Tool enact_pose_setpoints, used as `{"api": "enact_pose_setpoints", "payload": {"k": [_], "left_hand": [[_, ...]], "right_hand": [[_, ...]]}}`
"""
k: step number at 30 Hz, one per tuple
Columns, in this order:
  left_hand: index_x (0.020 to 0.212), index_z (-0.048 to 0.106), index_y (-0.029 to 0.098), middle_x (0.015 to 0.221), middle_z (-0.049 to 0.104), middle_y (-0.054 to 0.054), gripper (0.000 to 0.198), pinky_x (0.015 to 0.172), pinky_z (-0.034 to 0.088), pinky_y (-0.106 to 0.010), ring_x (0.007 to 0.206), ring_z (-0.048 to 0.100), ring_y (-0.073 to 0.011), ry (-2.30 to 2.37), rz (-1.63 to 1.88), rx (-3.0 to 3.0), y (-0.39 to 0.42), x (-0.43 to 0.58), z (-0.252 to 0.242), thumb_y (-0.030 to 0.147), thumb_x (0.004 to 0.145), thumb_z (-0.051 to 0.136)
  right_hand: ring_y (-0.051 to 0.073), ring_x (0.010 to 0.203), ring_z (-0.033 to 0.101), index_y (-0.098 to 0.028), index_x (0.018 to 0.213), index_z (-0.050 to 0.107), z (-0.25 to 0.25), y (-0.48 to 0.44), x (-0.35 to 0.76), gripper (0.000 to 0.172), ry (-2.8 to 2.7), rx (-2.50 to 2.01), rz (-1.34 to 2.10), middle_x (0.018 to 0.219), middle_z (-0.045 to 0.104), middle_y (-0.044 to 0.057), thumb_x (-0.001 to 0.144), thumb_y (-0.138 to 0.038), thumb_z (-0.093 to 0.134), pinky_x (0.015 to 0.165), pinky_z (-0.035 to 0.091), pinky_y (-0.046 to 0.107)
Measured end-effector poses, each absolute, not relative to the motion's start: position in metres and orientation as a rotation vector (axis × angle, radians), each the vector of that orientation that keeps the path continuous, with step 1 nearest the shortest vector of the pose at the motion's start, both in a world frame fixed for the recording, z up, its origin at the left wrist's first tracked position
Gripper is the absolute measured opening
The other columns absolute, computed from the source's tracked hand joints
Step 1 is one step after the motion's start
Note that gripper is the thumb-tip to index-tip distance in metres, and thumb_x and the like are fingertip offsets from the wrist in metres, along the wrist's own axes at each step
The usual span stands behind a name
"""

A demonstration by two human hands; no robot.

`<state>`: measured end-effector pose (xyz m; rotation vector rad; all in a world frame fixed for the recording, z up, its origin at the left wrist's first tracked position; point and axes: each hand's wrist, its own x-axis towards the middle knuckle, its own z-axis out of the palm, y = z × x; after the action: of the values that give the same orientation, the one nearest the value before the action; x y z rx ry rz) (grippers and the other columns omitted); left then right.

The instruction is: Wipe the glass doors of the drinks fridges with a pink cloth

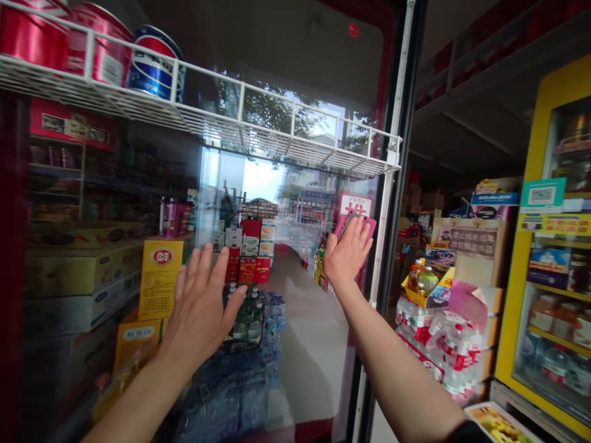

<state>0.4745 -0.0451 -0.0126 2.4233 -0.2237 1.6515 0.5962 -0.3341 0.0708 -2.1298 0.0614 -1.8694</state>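
A glass door [314,332] fills the middle of the view, with a white wire rack [268,132] across its upper part. My left hand [203,301] lies open near the glass, fingers spread and with nothing in it; I cannot tell whether it touches. On the right, my right hand [349,249] presses a pink cloth [370,226] flat to the glass, and a dark grey edge shows beside its fingers. The cloth and hand partly cover a red and white "PUSH" sticker [355,202].
Red cans [99,46] and a blue can [156,64] stand on the rack at upper left. Boxes and bottles show in the glass. Right of the white door edge [379,246] are bottle packs [455,351], cartons and a yellow-framed cooler [517,277].
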Motion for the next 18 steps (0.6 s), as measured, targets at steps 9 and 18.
{"api": "enact_pose_setpoints", "payload": {"k": [9, 18], "left_hand": [[0.174, 0.029, 0.012, 0.184, 0.023, -0.023, 0.076, 0.136, 0.023, -0.067, 0.172, 0.021, -0.0421, -0.108, 1.7, 2.44, 0.018, 0.472, -0.014, 0.051, 0.11, 0.04], [0.175, 0.028, 0.015, 0.185, 0.021, -0.019, 0.074, 0.137, 0.022, -0.065, 0.173, 0.017, -0.0387, -0.02, 1.685, 2.455, 0.059, 0.451, 0.0, 0.05, 0.111, 0.04]], "right_hand": [[0.041, 0.171, 0.019, -0.005, 0.175, 0.027, 0.085, -0.263, 0.578, 0.078, -0.17, -2.254, -1.93, 0.183, 0.027, 0.021, 0.109, -0.042, 0.045, 0.134, 0.025, 0.07], [0.039, 0.172, 0.014, -0.007, 0.175, 0.03, 0.096, -0.154, 0.556, 0.079, -0.567, -2.316, -1.921, 0.184, 0.024, 0.019, 0.108, -0.044, 0.049, 0.137, 0.015, 0.069]]}}
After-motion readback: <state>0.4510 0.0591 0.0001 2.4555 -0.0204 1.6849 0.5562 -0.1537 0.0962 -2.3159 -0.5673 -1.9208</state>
